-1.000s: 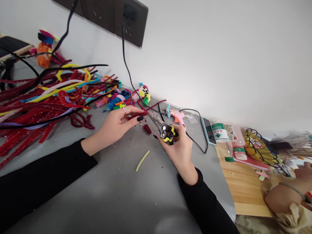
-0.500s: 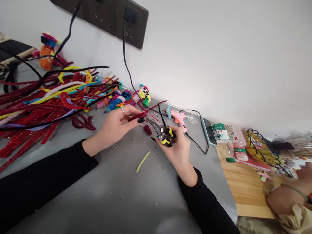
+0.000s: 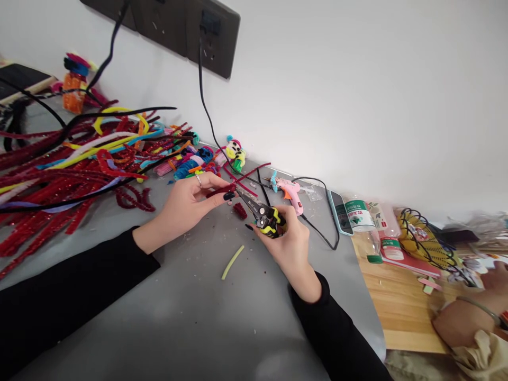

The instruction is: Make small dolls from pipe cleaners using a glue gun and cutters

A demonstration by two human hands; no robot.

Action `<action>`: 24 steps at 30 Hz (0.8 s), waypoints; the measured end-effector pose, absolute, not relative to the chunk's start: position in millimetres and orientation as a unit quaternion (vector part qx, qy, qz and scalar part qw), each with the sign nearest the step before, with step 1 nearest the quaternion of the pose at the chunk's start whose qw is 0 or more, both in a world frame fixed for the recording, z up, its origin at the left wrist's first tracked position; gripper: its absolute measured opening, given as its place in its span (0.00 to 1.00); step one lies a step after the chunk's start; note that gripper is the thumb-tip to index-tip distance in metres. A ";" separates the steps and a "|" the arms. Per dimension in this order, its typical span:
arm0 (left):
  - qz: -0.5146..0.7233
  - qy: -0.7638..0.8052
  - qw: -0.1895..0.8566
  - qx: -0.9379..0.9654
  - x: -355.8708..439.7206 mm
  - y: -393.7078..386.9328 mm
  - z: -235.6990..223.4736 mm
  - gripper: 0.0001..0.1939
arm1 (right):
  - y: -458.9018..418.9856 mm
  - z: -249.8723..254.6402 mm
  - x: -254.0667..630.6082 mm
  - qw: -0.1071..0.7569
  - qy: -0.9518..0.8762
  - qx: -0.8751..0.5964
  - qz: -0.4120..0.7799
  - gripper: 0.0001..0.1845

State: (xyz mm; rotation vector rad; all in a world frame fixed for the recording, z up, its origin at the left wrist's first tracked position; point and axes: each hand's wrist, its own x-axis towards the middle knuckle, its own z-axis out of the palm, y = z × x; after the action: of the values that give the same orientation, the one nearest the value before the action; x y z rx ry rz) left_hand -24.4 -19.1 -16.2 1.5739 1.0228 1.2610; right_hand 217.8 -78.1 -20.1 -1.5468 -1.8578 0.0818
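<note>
Between thumb and fingers my left hand [image 3: 190, 203] pinches a dark red pipe cleaner [image 3: 220, 189], partly hidden by the fingers. My right hand [image 3: 291, 241] is wrapped round the yellow-and-black handles of a pair of pliers [image 3: 260, 209]. The narrow jaws reach up to the pipe cleaner at my left fingertips; whether they clamp it I cannot tell. Just below the jaws a short dark red fuzzy piece [image 3: 239, 211] lies on the grey table [image 3: 190, 328]. A short pale green pipe cleaner [image 3: 233, 262] lies nearer to me.
Many pipe cleaners [image 3: 79, 174] are heaped at left, beside small pipe-cleaner figures [image 3: 234, 151]. A pink glue gun [image 3: 292, 193] with its cord, a phone [image 3: 340, 212] and plastic bottles [image 3: 363, 222] stand along the wall. Another person's arm [image 3: 466, 315] is at far right.
The pliers' jaws and both hands stay in nearly the same place at the dark red pipe cleaner. The whole view has shifted very slightly.
</note>
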 end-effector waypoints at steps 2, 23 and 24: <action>0.502 0.411 0.428 0.630 -24.5 -19.6 -15.4 0.10 | -78.0 -20.2 218.1 0.354 -0.718 -0.598 0.031 0.22; 0.497 0.438 0.415 0.623 -22.2 -18.9 -16.0 0.27 | -76.5 -16.2 215.3 0.400 -0.689 -0.602 0.050 0.22; 0.498 0.438 0.415 0.623 -22.1 -18.8 -16.6 0.27 | -76.6 -16.4 215.3 0.398 -0.691 -0.601 0.044 0.22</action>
State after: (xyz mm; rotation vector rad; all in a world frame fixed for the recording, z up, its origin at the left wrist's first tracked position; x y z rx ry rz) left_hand -22.1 -18.8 -16.6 1.5655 1.1007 1.2516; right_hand 215.3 -76.6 -16.4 -1.5223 -1.7509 0.1109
